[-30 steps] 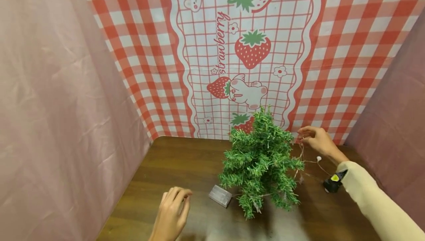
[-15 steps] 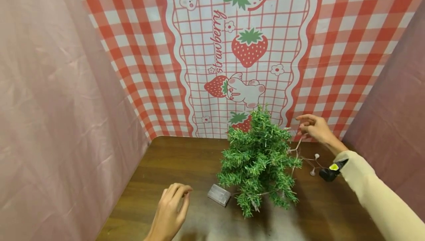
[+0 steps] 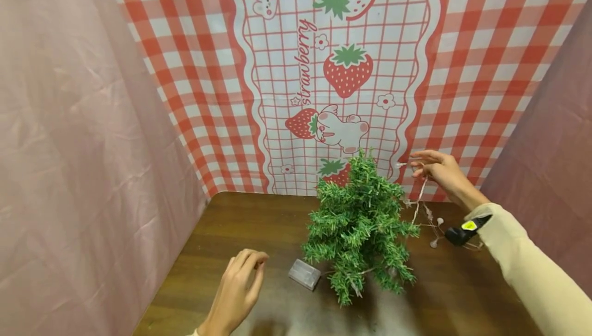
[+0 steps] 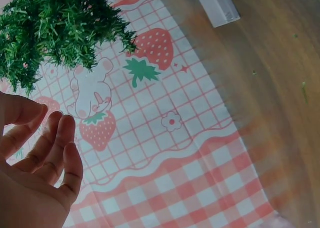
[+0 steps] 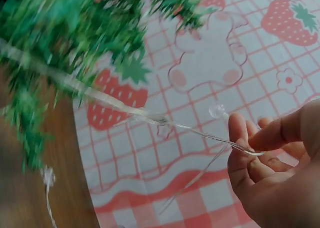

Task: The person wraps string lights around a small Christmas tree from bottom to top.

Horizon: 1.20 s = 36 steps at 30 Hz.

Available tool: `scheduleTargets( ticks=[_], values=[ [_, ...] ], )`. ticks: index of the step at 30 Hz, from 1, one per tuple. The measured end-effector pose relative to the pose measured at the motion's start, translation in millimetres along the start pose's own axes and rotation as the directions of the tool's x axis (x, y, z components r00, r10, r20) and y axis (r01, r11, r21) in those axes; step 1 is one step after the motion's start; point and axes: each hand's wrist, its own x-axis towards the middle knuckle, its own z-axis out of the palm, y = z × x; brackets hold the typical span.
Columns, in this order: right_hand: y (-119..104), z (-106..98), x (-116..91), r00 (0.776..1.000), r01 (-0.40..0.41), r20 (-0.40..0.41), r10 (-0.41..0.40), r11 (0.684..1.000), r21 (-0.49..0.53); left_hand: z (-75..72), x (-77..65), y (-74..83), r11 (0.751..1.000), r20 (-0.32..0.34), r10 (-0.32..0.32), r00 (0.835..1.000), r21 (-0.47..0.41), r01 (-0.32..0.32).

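A small green artificial Christmas tree (image 3: 361,228) stands on the table. Right of it, my right hand (image 3: 437,171) pinches the thin clear wire of a string of lights (image 5: 200,133) between thumb and fingers. The wire stretches from the tree to my fingertips, and a clear bulb (image 5: 217,111) sticks out just beyond them. More bulbs (image 3: 440,221) hang or lie below that hand. A transparent battery box (image 3: 304,274) rests at the tree's front left, its lead running into the lower branches. My left hand (image 3: 236,287) hovers left of the box, fingers loosely bent, holding nothing.
The brown wooden table (image 3: 240,228) ends at a red checked strawberry cloth (image 3: 296,146) hung behind it. Pink curtains (image 3: 92,146) close off both sides. A black device (image 3: 458,236) sits on my right wrist, near the loose bulbs.
My right hand has risen with the wire, lifting it away from the tree's right side; more bulbs show beneath it. The left hand, tree and battery box stay nearly in place.
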Motion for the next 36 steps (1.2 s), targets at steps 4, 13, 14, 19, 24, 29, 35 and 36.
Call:
scheduleTargets(
  ticks=[4,13,14,19,24,29,35,36],
  values=[
    [-9.4,4.0,2.5,1.0,-0.012,0.006,0.011,0.993,0.117,-0.9,8.8,0.0,1.0,0.004,-0.01,1.0,-0.012,0.01],
    [-18.3,7.6,7.9,0.999,-0.033,0.027,0.029,0.986,0.165,-3.2,15.7,5.9,1.0,0.017,0.007,1.0,-0.019,-0.007],
    [-18.8,7.5,8.2,0.999,-0.033,0.022,0.03,0.985,0.172,-3.2,16.4,5.8,1.0,0.018,0.01,1.0,-0.025,-0.009],
    [-23.4,8.1,9.7,1.0,-0.014,-0.02,0.017,0.992,0.126,-4.3,22.5,3.5,0.999,0.017,0.021,1.0,-0.041,-0.02],
    [-30.6,10.8,12.5,1.0,0.015,-0.004,-0.014,0.998,0.054,-5.1,34.0,1.4,0.999,0.029,0.017,0.999,-0.044,-0.016],
    [-40.3,14.6,13.2,0.999,0.042,0.022,-0.043,0.998,0.046,-4.7,51.9,-3.9,0.999,0.036,0.012,0.999,-0.046,-0.01],
    [-51.8,19.8,16.1,0.998,0.041,0.035,-0.042,0.999,0.036,0.0,81.2,-13.9,0.993,0.035,0.033,0.999,-0.113,-0.029],
    [-53.9,20.8,16.8,0.999,0.037,0.034,-0.038,0.999,0.04,0.9,86.5,-15.0,0.992,0.04,0.032,0.999,-0.124,-0.027]
  ],
)
